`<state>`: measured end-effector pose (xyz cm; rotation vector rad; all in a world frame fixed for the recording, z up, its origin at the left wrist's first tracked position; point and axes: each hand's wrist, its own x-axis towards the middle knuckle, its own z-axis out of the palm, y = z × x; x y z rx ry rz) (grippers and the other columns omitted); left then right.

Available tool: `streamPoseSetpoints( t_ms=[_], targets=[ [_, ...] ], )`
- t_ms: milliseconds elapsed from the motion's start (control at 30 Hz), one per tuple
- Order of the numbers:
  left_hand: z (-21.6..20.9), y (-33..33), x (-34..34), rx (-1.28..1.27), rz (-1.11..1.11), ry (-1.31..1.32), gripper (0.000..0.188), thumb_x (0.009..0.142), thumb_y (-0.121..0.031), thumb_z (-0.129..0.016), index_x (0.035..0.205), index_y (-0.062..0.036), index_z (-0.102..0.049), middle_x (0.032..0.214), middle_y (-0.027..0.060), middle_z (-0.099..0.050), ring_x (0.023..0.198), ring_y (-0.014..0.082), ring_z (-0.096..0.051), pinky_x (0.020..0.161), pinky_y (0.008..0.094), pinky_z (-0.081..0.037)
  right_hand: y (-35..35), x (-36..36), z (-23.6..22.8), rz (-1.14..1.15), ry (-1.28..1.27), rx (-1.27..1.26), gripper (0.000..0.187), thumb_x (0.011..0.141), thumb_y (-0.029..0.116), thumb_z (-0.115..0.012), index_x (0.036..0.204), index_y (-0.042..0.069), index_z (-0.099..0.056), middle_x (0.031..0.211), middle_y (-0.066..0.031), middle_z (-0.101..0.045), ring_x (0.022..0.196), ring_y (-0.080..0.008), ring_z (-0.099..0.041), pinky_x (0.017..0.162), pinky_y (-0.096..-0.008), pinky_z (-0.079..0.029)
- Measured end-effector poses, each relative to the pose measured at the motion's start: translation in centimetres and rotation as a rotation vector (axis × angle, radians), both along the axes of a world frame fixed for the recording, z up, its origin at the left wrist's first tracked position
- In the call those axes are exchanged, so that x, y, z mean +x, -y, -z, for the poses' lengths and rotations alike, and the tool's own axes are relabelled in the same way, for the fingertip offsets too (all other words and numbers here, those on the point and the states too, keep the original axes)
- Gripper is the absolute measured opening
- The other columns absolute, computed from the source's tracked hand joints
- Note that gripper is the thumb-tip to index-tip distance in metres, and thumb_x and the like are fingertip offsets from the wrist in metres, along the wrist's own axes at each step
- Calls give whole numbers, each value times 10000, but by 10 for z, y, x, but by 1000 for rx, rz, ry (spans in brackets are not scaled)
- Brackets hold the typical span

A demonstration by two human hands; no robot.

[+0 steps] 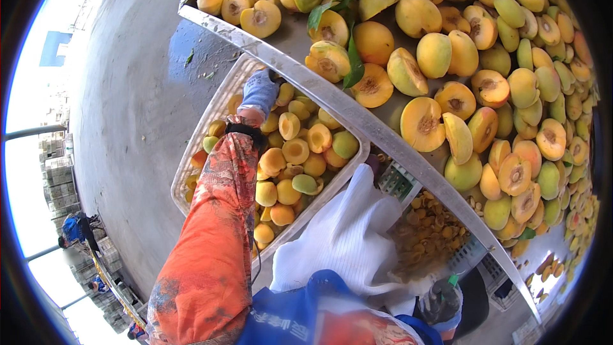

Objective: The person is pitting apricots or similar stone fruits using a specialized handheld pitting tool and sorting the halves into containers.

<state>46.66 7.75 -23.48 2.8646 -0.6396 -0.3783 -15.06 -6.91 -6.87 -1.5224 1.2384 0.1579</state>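
Observation:
My left hand (260, 92), in a light blue-grey knit glove, reaches over a pale plastic crate (207, 112), close under the metal table's rim (306, 86). Its fingers are mostly hidden, with a small dark patch beside them. Halved yellow peaches (295, 151) fill the crate around my forearm. What looks like my right hand (440, 300), in a dark-palmed glove, is low at the right, smeared by motion. A small green piece (453, 279) shows at it; its fingers cannot be made out.
Many peach halves (423, 124) with some green leaves (353, 61) cover the raised metal table. White ribbed cloth (345, 230) lies between crate and table. Below the rim are small brownish-yellow pieces (431, 233) and a green crate (399, 182). Other people (76, 229) are far left.

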Motion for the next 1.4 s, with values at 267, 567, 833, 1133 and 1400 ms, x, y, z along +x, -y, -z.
streamPoseSetpoints(
  t_ms=[267, 567, 833, 1133, 1400],
  targets=[
    [-74, -2, -43, -47, -143, -123, 350, 799, -379, -570, 1005, -104, -640, 970, 144, -649, 900, 298, -618, 787, 391, -468, -3, 45, -26, 443, 383, 337, 161, 780, 168, -595, 830, 26, -540, 654, -49, -522, 520, -167, -491, 483, -257, -392],
    [-262, 128, -200, 108, 522, 177, 559, 720, -405, -686, 1145, -71, -542, 909, 146, -645, 846, 319, -623, 738, 396, -485, 1, 44, -66, 544, 509, 711, 246, 730, 199, -669, 848, 13, -560, 581, -50, -522, 470, -140, -493, 433, -254, -378],
    [-218, 157, -211, -142, 638, 82, 432, 708, -267, -677, 1076, -69, -569, 928, 172, -630, 910, 325, -598, 782, 395, -470, -4, 24, -79, 419, 517, 718, 216, 762, 170, -618, 888, 5, -559, 586, -71, -531, 439, -154, -499, 396, -283, -420],
    [-248, 110, -351, -1002, 237, -950, 344, 767, -144, -717, 998, 22, -524, 944, 68, -601, 839, 112, -561, 780, 248, -470, 2, 98, -92, 472, 678, 411, 267, 825, 211, -627, 1011, 39, -540, 642, -41, -536, 492, -113, -519, 416, -248, -431],
    [-268, 80, -374, -701, -18, -1429, 415, 875, -279, -582, 1155, 20, -517, 1035, 89, -582, 991, 154, -550, 827, 271, -456, -11, 81, -64, -33, 456, -427, 331, 786, 260, -654, 977, 6, -564, 813, -220, -612, 740, -389, -595, 655, -415, -464]
  ],
)
